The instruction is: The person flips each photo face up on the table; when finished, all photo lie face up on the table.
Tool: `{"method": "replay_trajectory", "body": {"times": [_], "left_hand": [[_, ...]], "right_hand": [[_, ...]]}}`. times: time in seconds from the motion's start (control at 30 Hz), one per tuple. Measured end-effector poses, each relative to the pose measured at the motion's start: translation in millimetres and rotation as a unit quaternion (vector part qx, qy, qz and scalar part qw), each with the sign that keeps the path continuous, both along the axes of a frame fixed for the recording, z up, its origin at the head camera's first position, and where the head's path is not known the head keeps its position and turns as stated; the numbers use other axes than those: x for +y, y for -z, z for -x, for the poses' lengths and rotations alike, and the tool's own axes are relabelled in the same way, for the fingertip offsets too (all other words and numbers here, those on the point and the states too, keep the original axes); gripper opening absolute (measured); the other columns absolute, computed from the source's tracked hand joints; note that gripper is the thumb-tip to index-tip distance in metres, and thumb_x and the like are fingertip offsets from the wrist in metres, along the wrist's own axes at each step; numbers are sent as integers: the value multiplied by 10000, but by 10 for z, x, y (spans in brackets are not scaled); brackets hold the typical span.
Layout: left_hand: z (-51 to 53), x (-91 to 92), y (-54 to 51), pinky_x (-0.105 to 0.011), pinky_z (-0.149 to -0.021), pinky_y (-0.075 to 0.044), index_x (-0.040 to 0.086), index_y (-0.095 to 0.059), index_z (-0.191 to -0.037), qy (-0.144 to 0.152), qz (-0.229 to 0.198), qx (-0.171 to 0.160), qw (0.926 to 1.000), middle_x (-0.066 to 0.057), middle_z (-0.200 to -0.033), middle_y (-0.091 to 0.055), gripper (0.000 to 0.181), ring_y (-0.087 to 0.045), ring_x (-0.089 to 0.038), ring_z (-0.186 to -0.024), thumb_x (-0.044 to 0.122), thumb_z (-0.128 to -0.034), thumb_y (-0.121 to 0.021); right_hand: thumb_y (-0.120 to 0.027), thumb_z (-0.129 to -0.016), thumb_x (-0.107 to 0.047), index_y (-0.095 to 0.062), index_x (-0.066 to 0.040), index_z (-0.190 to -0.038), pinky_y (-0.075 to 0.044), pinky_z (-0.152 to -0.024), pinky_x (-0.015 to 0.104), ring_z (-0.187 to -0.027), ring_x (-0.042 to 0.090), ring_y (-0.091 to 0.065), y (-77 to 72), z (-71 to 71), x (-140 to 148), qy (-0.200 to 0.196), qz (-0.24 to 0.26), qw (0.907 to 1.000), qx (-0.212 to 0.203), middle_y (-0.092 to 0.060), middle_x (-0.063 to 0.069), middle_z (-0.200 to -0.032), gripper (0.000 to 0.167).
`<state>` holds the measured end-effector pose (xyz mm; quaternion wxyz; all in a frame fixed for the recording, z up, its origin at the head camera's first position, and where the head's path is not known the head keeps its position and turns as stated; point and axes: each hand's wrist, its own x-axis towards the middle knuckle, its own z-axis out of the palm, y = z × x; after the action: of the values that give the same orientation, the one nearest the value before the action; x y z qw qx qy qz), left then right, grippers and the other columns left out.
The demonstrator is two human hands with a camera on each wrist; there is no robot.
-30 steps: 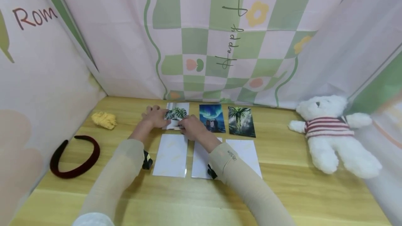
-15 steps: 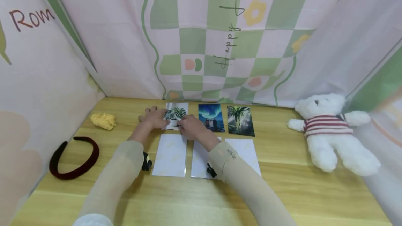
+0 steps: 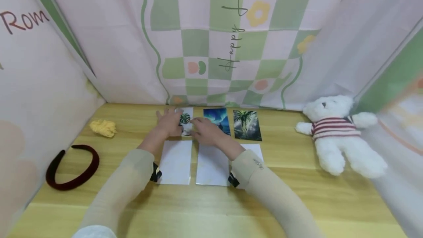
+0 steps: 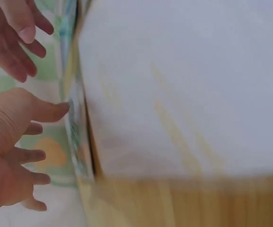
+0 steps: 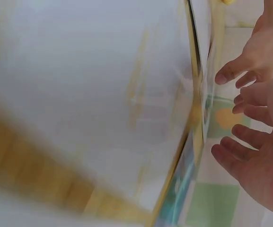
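Beige sleeves (image 3: 274, 190) reach over a wooden table (image 3: 211, 208) to the plant card (image 3: 187, 115), leftmost in the far row. Both hands have shifted right within half a second: the left hand (image 3: 170, 122), fingers spread, hides more of that card; the right hand (image 3: 209, 131), fingers loosely apart, covers more of the aurora card (image 3: 217, 114). Neither appears to grip anything, suggesting the plant card lies released.

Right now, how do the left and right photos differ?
The left photo has a pale background; the right photo is mostly dark.
The left hand partly hides the left photo; the right photo is fully visible.
Both show green plants and lie on the table.
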<state>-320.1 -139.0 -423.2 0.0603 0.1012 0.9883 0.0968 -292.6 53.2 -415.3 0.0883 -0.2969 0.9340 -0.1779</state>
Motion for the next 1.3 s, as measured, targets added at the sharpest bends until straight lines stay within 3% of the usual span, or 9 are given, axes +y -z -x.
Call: {"method": "replay_trajectory", "body": {"times": [0.23, 0.5, 0.7, 0.93, 1.13, 1.3], "left_hand": [[-151, 420, -83, -798, -1237, -168, 115, -367, -1600, 943, -203, 25, 9953, -203, -1705, -290, 853, -267, -471, -1577, 362, -898, -783], [-414, 979, -134, -673, -1306, -196, 52, -329, -1614, 2159, 154, 37, 9763, -162, -1693, -343, 893, -329, -390, -1575, 462, -938, -745], [-602, 1254, -125, -572, -1349, -162, 83, -339, -1617, 2557, 535, -212, 9650, -109, -1704, -344, 942, -322, -304, -1595, 564, -912, -736], [-824, 1372, -48, -495, -1367, -137, 37, -272, -1635, 3183, 823, -634, 9423, -177, -1736, -226, 1117, -224, -329, -1630, 702, -852, -713], [-902, 1414, 23, -443, -1377, -103, 23, -239, -1642, 3222, 879, -998, 9373, -162, -1754, -148, 1089, -168, -283, -1647, 672, -892, -689], [-933, 1419, 51, -444, -1377, -88, 9, -263, -1631, 3231, 819, -1044, 9370, -165, -1751, -145, 1072, -161, -287, -1648, 659, -897, -695]], "right_hand": [[-580, -1058, -220, -423, 11, -1549, -328, -1298, 547, -1520, 404, -416, -33, -216, 448, 122, -277, 9988, 395, -437, 228, -1619, 565], [-629, -1028, -200, -507, 33, -1486, -370, -1253, 600, -1463, 441, -474, -33, -569, 972, 26, -732, 9941, 797, -508, 261, -1554, 528], [-657, -989, -157, -589, 38, -1381, -445, -1179, 622, -1360, 482, -552, 69, -832, 1385, 215, -894, 9900, 1068, -577, 304, -1457, 443], [-645, -1004, -202, -450, 70, -1488, -369, -1210, 682, -1457, 543, -423, 83, -1107, 1536, 617, -908, 9927, 494, -411, 361, -1575, 588], [-616, -1021, -235, -309, 116, -1559, -366, -1195, 704, -1467, 588, -373, 94, -1259, 1615, 1355, -737, 9879, 178, -299, 400, -1618, 712], [-604, -1030, -266, -292, 110, -1571, -379, -1190, 698, -1454, 582, -399, 144, -1332, 1656, 1620, -614, 9849, 58, -305, 393, -1620, 730]]}}
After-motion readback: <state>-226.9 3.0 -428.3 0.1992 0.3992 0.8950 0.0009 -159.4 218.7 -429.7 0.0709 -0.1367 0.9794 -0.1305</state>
